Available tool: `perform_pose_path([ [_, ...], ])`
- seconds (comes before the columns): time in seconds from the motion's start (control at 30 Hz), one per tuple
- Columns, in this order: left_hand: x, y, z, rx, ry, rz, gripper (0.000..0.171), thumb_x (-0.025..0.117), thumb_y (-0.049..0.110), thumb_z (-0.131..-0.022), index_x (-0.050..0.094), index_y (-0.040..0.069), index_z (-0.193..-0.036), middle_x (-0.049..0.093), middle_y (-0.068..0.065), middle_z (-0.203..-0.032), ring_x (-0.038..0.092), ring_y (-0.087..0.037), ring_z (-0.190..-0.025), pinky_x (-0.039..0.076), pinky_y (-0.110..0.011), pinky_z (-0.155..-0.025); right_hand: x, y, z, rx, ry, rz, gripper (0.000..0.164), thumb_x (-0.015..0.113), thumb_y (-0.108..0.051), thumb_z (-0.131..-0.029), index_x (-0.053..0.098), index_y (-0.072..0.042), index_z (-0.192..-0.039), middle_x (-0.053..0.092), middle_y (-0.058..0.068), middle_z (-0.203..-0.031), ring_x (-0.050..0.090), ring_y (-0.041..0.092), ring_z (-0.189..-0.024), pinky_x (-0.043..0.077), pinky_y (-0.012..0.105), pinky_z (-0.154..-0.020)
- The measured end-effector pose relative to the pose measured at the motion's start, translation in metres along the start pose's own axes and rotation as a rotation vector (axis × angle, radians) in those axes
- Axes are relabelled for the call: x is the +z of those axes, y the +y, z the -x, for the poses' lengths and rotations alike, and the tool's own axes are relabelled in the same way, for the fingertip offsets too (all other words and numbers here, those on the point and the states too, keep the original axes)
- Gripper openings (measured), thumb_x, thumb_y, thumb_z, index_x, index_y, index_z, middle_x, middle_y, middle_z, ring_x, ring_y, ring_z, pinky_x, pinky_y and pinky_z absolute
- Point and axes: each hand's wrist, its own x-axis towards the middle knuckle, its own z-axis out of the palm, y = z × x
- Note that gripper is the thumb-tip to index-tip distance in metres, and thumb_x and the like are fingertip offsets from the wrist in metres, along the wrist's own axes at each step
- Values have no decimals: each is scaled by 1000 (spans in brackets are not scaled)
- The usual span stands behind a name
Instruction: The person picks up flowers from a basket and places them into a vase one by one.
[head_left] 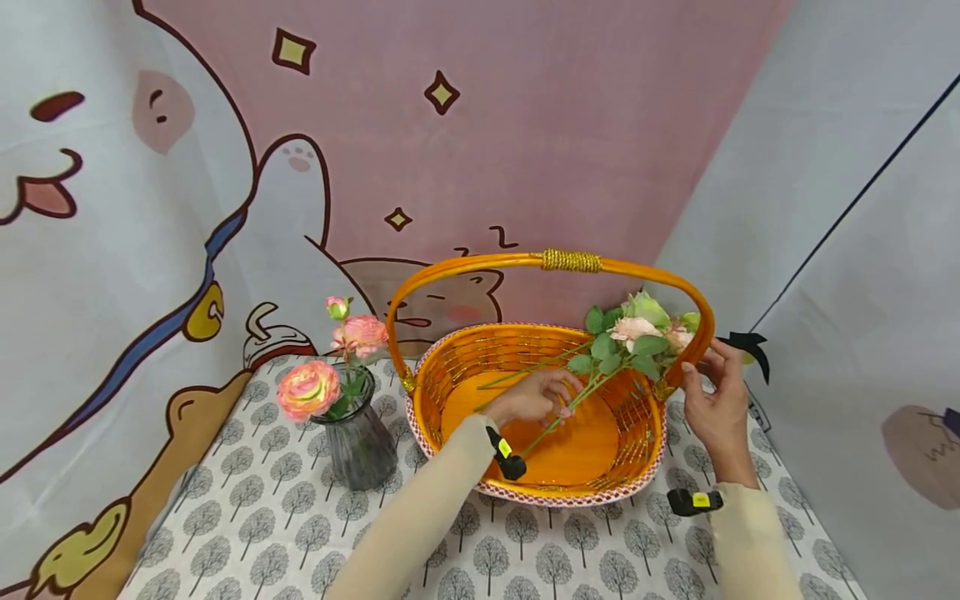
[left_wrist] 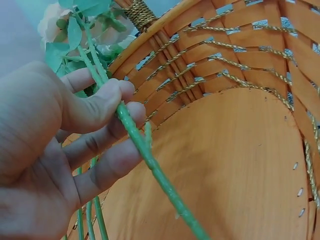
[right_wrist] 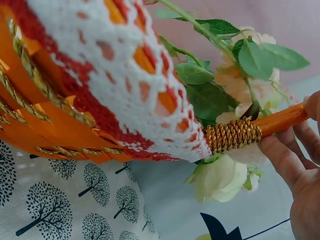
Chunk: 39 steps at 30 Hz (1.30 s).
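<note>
An orange woven basket (head_left: 592,454) with a tall arched handle (head_left: 465,264) stands on the table. My left hand (head_left: 534,397) is over its inside, pinching a green flower stem (left_wrist: 167,185) between thumb and fingers. That stem slants across the basket, its lower end toward the near side. Pale pink and cream flowers (head_left: 633,330) with green leaves lean at the basket's right end, around the handle's foot. More green stems (left_wrist: 90,220) lie below the left hand in the left wrist view. At the right, my right hand (head_left: 720,402) grips the handle just above its gold-wound base (right_wrist: 232,136).
Left of the basket stands a grey ribbed glass vase (head_left: 362,446) holding pink flowers (head_left: 309,390). A tree-print cloth (head_left: 300,542) covers the table. Cartoon-printed curtains (head_left: 555,150) hang close behind and at both sides. Red-and-white lace trim (right_wrist: 125,75) runs along the basket's rim.
</note>
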Motion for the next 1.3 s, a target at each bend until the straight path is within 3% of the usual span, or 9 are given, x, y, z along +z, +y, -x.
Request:
perform_pose_path([
  [0.27, -2, 0, 0, 18, 12, 30, 37, 63, -1, -99, 67, 27, -124, 67, -13, -111, 68, -45, -115, 55, -64, -73, 1, 0, 0, 16, -1, 2, 51, 55, -10, -106, 39, -19, -153, 62, 19, -130, 47, -22, -104, 42, -4, -74],
  [0.43, -3, 1, 0, 22, 35, 53, 43, 56, -5, -99, 66, 29, -123, 66, -9, -105, 68, -44, -116, 55, -68, -79, 1, 0, 0, 20, 0, 4, 51, 54, -11, -106, 39, -20, -153, 62, 20, -131, 48, -21, -104, 42, -4, -75],
  [0.67, -3, 3, 1, 61, 65, 117, 45, 56, -8, -99, 67, 28, -123, 72, -13, -106, 67, -48, -113, 51, -75, -84, 1, -1, 0, 43, 3, 27, 49, 55, -17, -107, 39, -25, -153, 63, 18, -131, 48, -20, -105, 40, -3, -80],
  [0.8, -4, 3, 1, 90, 94, 135, 41, 60, -4, -100, 67, 27, -124, 73, -11, -104, 69, -47, -101, 55, -69, -76, 0, -1, 1, 44, -2, 9, 50, 55, -15, -106, 39, -23, -153, 63, 18, -131, 49, -19, -105, 42, -3, -78],
  [0.93, -5, 4, 2, 122, 121, 150, 38, 66, 1, -98, 67, 28, -125, 74, -15, -106, 73, -32, -86, 60, -54, -66, 0, -3, 2, 59, -2, 3, 50, 54, -15, -107, 39, -24, -153, 62, 18, -131, 49, -20, -103, 42, -4, -76],
  [1.0, -6, 4, 2, 139, 129, 162, 38, 67, 2, -98, 66, 27, -127, 74, -20, -108, 73, -37, -87, 60, -44, -61, -1, -3, 2, 60, -1, 4, 50, 55, -16, -107, 38, -24, -154, 62, 18, -131, 49, -21, -103, 42, -4, -75],
  [1.13, -8, 6, 4, 160, 148, 156, 40, 67, 1, -97, 66, 26, -128, 73, -22, -109, 67, -54, -98, 59, -44, -61, 0, -2, 1, 46, -2, 4, 51, 55, -16, -107, 38, -23, -154, 62, 18, -131, 48, -22, -103, 42, -4, -75],
  [1.3, -13, 9, 7, 165, 175, 169, 44, 65, -1, -98, 65, 28, -131, 73, -19, -109, 68, -52, -99, 60, -46, -64, 2, -1, 2, 27, 6, 8, 51, 55, -14, -106, 39, -21, -153, 62, 19, -130, 48, -22, -104, 41, -4, -77],
])
